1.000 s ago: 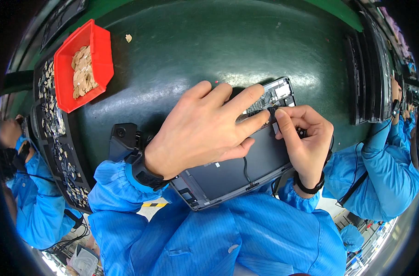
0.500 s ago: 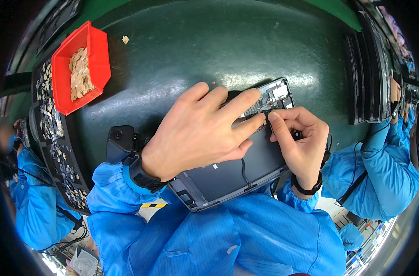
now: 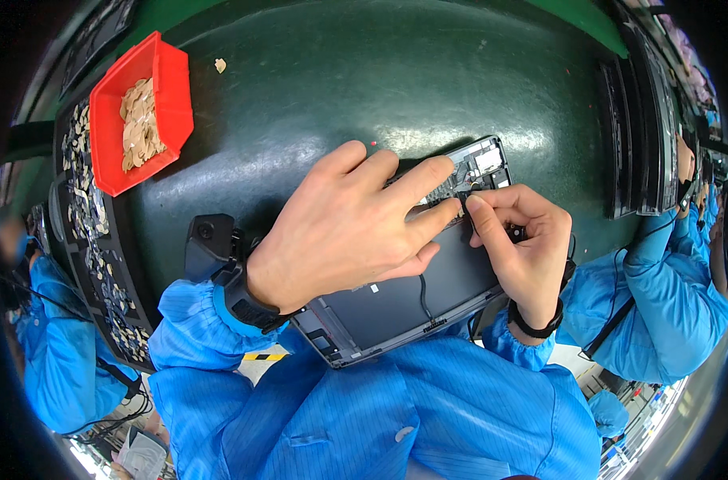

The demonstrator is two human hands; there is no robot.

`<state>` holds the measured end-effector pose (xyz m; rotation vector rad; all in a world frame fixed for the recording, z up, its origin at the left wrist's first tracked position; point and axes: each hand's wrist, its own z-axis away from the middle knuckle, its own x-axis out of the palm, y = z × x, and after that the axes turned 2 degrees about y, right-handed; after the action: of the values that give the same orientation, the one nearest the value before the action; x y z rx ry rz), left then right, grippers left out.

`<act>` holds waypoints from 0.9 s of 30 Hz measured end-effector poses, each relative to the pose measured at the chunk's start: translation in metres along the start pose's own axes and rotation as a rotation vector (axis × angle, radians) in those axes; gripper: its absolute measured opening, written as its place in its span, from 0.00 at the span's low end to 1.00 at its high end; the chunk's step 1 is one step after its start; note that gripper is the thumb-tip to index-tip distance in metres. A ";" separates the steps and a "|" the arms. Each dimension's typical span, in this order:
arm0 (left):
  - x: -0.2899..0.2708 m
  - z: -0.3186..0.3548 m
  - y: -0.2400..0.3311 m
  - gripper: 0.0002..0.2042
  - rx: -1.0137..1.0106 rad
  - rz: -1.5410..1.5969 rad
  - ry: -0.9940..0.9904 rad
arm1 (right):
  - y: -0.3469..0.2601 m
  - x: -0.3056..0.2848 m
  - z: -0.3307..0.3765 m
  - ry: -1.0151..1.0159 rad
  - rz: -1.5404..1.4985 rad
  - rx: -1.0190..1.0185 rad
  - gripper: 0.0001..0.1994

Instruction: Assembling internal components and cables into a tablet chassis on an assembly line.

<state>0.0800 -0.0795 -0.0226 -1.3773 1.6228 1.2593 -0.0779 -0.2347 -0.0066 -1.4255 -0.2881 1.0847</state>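
Observation:
An opened laptop-like chassis (image 3: pixel 380 316) lies at a slant in front of me, with a dark flat panel across its near part and a circuit board (image 3: pixel 488 162) showing at its far right end. Over it my left hand (image 3: pixel 348 228) lies palm down, fingers spread, its index fingertip resting by the board. My right hand (image 3: pixel 528 240) pinches thumb and finger together at the board's edge, right beside that fingertip. A small dark piece shows at the pinch, too hidden to name. A thin black cable (image 3: pixel 424 298) runs down the panel to the near edge.
At the left a red bin (image 3: pixel 184 100) of flat beige pieces stands on a black tray (image 3: pixel 136 276) of small parts. One beige piece (image 3: pixel 220 65) lies on the green table (image 3: pixel 324 88). Dark panels (image 3: pixel 640 132) stand at the right. People in blue sleeves (image 3: pixel 660 300) work on both sides.

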 end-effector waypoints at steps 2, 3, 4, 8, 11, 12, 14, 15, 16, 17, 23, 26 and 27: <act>0.000 0.000 0.000 0.21 0.001 0.001 0.001 | 0.000 0.000 0.000 -0.003 0.005 -0.005 0.05; 0.001 0.000 0.000 0.21 0.001 0.001 0.001 | -0.001 0.000 0.000 -0.004 0.005 -0.004 0.04; 0.001 0.000 0.000 0.20 0.001 0.001 0.003 | -0.001 0.000 0.000 -0.005 0.006 -0.002 0.04; 0.000 -0.001 -0.001 0.19 0.000 -0.004 -0.006 | -0.001 0.003 0.000 0.002 0.008 -0.010 0.04; 0.000 -0.001 -0.001 0.19 -0.001 -0.005 0.002 | -0.004 0.002 0.000 -0.004 0.023 -0.016 0.05; 0.000 -0.001 0.000 0.19 -0.001 -0.007 0.001 | -0.003 0.002 0.000 -0.004 0.035 -0.020 0.05; 0.000 -0.001 0.000 0.19 -0.005 0.004 0.004 | -0.003 0.002 0.000 -0.004 0.044 -0.026 0.05; 0.001 -0.002 0.000 0.19 -0.005 -0.002 0.003 | -0.003 0.002 0.000 -0.005 0.047 -0.026 0.05; 0.002 -0.002 0.001 0.19 -0.011 0.001 0.018 | -0.003 0.002 0.000 -0.007 0.049 -0.027 0.06; 0.003 -0.002 0.003 0.18 -0.016 0.004 0.034 | -0.002 0.001 0.000 -0.008 0.045 -0.032 0.06; -0.006 -0.003 0.021 0.20 -0.101 -0.067 -0.048 | -0.003 -0.008 0.000 -0.065 0.017 -0.061 0.08; -0.013 -0.008 0.033 0.21 -0.171 -0.108 -0.174 | -0.009 -0.019 0.005 -0.105 -0.049 0.067 0.14; -0.016 -0.009 0.036 0.21 -0.165 -0.121 -0.172 | -0.009 -0.023 0.007 -0.045 -0.099 0.110 0.14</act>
<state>0.0500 -0.0835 0.0038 -1.4010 1.3248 1.4232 -0.0917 -0.2452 0.0128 -1.2769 -0.3231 1.0372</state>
